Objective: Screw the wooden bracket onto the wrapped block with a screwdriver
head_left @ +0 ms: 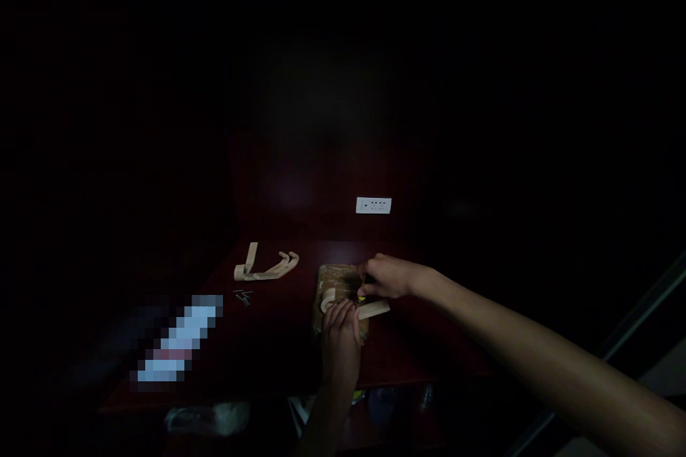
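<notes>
A brown block wrapped in clear film or tape (336,274) lies on the dark red table (279,343). On top of it rests a pale wooden piece (375,310) with a rounded end at the left and a flat bar reaching right. My left hand (341,328) presses on this wooden piece, fingers together over it. Above the bar, my right hand (384,275) is closed round something small with a yellow part (361,294); most of that object is hidden by the fingers and shadow.
Left of the block lie a pale wooden piece with curved prongs (268,274) and several small screws or nails (244,296). A white socket panel (374,206) is on the back wall. A clear plastic bag (209,418) shows below the table's front edge.
</notes>
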Demonstrator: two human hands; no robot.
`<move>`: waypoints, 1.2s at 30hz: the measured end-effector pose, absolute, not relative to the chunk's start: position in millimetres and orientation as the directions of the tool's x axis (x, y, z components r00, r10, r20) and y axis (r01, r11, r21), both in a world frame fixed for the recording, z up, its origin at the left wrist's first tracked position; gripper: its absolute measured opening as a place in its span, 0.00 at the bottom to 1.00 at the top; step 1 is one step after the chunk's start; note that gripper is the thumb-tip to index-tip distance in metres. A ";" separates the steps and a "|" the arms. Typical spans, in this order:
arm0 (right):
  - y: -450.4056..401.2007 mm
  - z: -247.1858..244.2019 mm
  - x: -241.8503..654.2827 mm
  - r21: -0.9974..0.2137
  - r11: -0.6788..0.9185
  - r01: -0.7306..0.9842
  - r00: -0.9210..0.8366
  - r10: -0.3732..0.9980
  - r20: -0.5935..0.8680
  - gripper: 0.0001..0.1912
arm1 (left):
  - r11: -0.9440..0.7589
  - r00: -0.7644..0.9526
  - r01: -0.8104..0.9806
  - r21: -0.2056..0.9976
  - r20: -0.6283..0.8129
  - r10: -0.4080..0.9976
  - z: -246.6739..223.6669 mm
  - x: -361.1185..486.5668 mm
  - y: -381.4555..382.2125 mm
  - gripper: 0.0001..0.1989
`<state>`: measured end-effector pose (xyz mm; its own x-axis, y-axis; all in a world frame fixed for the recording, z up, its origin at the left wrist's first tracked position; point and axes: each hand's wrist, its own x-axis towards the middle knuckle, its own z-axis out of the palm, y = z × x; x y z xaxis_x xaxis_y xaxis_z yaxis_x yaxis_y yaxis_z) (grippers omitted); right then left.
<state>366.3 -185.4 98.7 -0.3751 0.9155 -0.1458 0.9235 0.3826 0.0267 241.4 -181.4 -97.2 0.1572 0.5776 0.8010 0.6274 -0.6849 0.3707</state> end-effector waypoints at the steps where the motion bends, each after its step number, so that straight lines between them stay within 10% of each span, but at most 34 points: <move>1: -184.7 96.9 366.6 0.028 0.390 0.920 -0.383 0.913 -0.141 0.18 | -0.685 0.159 0.629 0.366 0.803 0.575 -97.7 241.3 -181.4 0.12; 8: -181.5 92.5 367.1 0.057 0.261 0.964 -0.248 0.953 -0.172 0.27 | -0.699 0.155 0.606 0.379 0.806 0.571 -97.2 240.2 -182.4 0.12; 20: -187.0 100.8 369.3 -0.038 0.390 0.920 -0.391 0.907 -0.160 0.13 | -0.690 0.157 0.616 0.380 0.799 0.580 -93.2 239.7 -182.4 0.12; 27: -178.7 93.2 371.3 0.048 0.322 0.945 -0.306 0.930 -0.205 0.28 | -0.695 0.142 0.610 0.380 0.811 0.568 -93.3 240.4 -182.5 0.12; 36: -176.6 102.9 368.0 -0.136 0.239 0.961 -0.269 0.923 -0.275 0.22 | -0.699 0.165 0.634 0.332 0.825 0.541 -94.7 237.9 -180.3 0.12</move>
<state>368.0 -176.6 102.9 -0.2686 0.9232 -0.2748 0.9614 0.2392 -0.1360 237.9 -180.3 -94.7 0.1645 0.5409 0.8248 0.6337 -0.6988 0.3319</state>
